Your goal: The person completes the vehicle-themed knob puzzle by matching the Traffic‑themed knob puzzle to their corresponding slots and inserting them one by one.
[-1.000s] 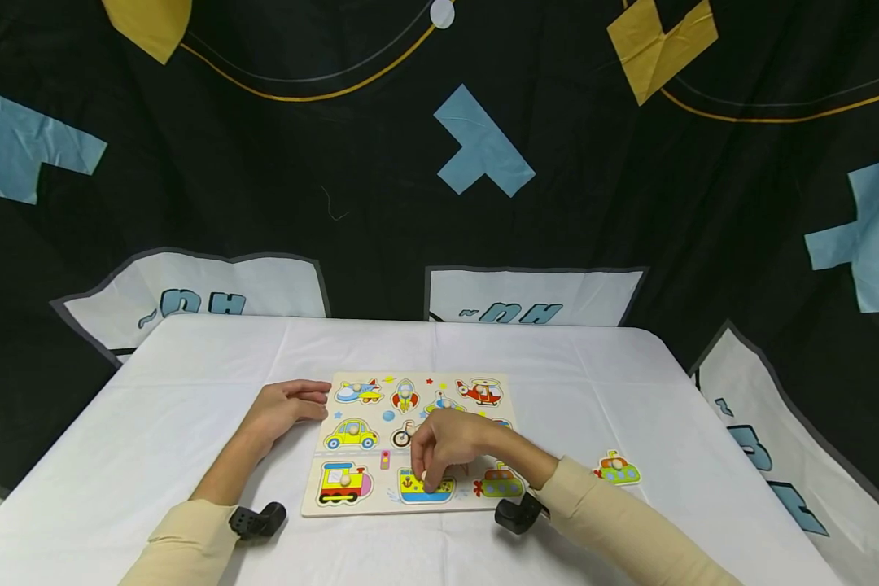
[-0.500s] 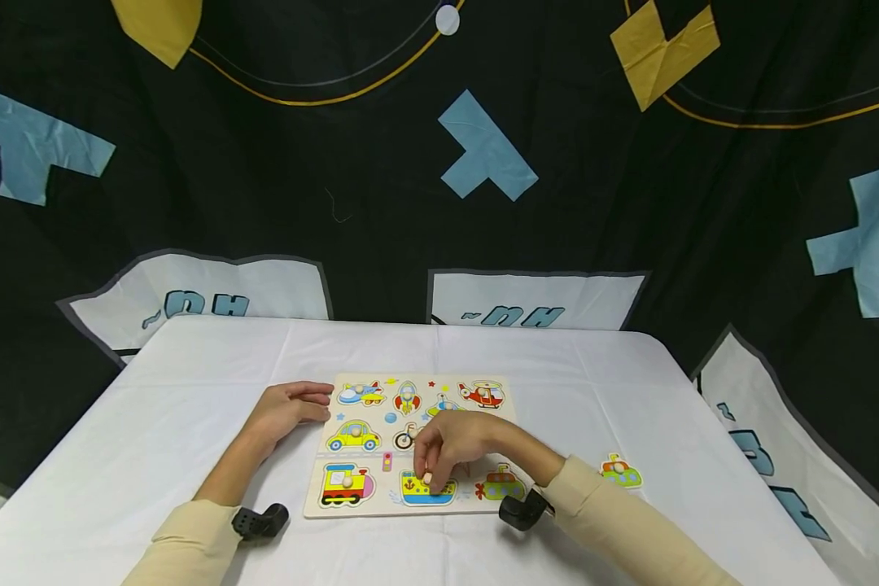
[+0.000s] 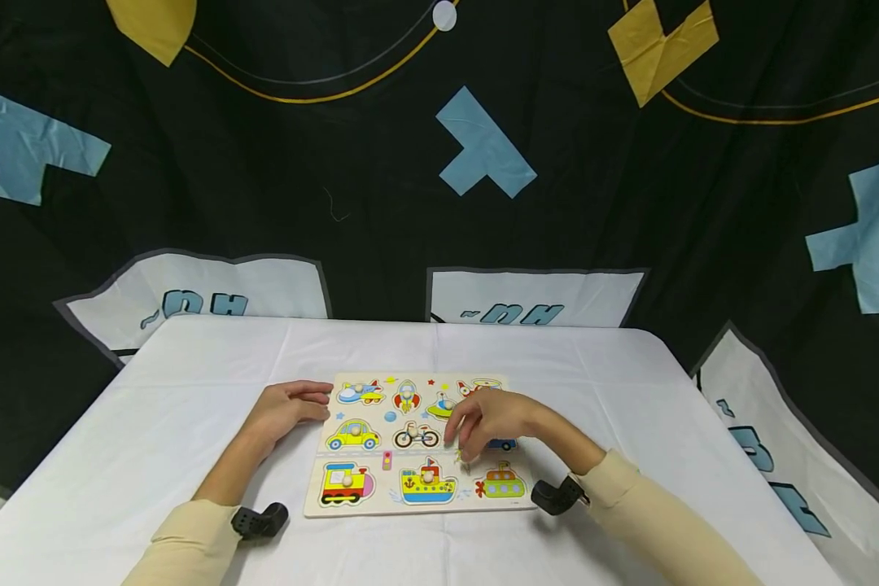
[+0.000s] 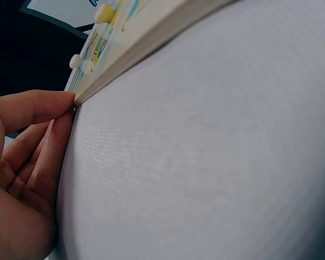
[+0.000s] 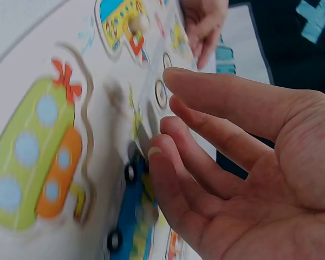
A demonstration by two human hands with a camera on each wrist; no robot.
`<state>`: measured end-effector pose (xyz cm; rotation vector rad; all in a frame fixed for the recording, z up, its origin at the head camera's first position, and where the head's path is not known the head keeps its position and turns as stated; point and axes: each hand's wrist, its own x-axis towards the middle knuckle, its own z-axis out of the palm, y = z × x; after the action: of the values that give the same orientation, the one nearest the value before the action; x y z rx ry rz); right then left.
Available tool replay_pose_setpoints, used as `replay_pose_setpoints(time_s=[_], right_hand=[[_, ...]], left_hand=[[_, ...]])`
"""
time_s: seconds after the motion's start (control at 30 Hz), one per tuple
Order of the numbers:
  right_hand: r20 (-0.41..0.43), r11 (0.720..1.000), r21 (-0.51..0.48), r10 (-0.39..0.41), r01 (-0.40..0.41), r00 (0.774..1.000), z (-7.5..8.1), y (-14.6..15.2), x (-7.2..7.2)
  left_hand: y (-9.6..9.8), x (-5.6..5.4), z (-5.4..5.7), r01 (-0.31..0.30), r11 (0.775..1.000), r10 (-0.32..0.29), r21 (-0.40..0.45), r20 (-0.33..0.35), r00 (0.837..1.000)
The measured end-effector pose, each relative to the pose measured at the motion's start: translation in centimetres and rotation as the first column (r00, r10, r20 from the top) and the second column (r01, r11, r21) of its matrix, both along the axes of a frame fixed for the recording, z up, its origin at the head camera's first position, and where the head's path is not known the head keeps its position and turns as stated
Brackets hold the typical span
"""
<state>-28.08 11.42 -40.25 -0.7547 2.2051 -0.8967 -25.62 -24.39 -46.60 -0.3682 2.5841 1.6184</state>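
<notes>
A flat wooden peg puzzle board (image 3: 315, 500) lies on the white table. The fingers of my left hand (image 3: 282, 411) are fairly straight and touch its left edge; the left wrist view shows the fingertips against a corner. My right hand (image 3: 494, 419) hovers over the board's right half with fingers loosely bent and nothing between them. Just left of and below it sits the boat piece (image 3: 427, 484), with its knob showing. The green submarine picture (image 5: 30, 157) has no knob and lies inside a recessed outline. A blue vehicle (image 5: 132, 206) is partly under the right fingers.
Other board pictures include a train (image 3: 346, 484), a yellow car (image 3: 353, 435), a motorbike (image 3: 415, 435) and a rocket (image 3: 406, 397). Black wrist cameras sit on both wrists. A black patterned cloth (image 3: 381, 203) hangs behind the table (image 3: 212, 374).
My right hand has let go of the boat's knob and moved up and right. The loose submarine piece right of the board is now hidden behind the right sleeve. The left hand stays put.
</notes>
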Motion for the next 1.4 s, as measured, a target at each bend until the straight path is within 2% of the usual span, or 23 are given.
replay_pose_setpoints(time_s=[0.13, 0.43, 0.77, 1.07, 1.4], right_hand=[[-0.016, 0.999, -0.001, -0.043, 0.043, 0.999, 0.2, 1.9, -0.6], [0.009, 0.987, -0.017, -0.157, 0.157, 0.988, 0.7, 7.3, -1.2], [0.026, 0.977, -0.007, -0.213, 0.213, 0.977, 1.1, 13.3, -1.2], [0.084, 0.968, -0.019, -0.247, 0.249, 0.965, -0.1, 18.0, -1.0], [0.116, 0.964, -0.020, -0.262, 0.266, 0.958, -1.2, 21.5, -0.3]], left_hand=[[-0.1, 0.0, 0.0, -0.001, 1.000, 0.001, 0.000, -0.005, 1.000], [0.0, 0.0, -0.1, -0.001, 1.000, 0.001, 0.002, -0.001, 1.000], [0.1, 0.0, -0.1, -0.003, 1.000, 0.003, 0.006, -0.001, 1.000], [0.1, -0.1, -0.2, -0.001, 1.000, 0.001, 0.006, -0.005, 1.000], [0.0, 0.0, -0.1, 0.007, 1.000, -0.007, 0.004, -0.012, 1.000]])
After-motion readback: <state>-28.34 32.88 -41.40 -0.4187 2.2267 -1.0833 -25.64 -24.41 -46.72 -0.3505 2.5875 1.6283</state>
